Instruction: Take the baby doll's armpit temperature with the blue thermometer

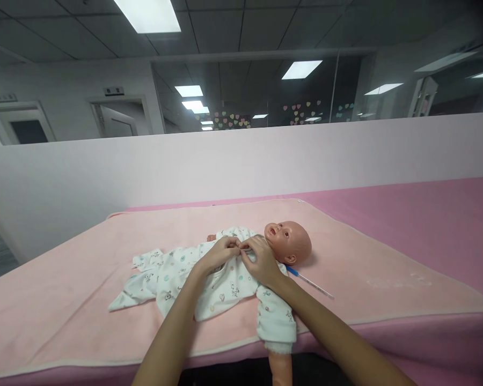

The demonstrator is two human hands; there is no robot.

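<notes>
Glossy round-headed doll, printed cloth outfit, creased blanket

This looks like an infant-care training room in an office-type or institutional building. Above the white partition spread a gridded tile ceiling and flat, bright light panels. Beyond the partition show a wide glass pane dotted with heart-shaped stickers, and two doors with small sign plates over them. In front of the partition, a baby doll in printed baby clothes lies on a peach blanket, suggesting a teaching setting.
</notes>
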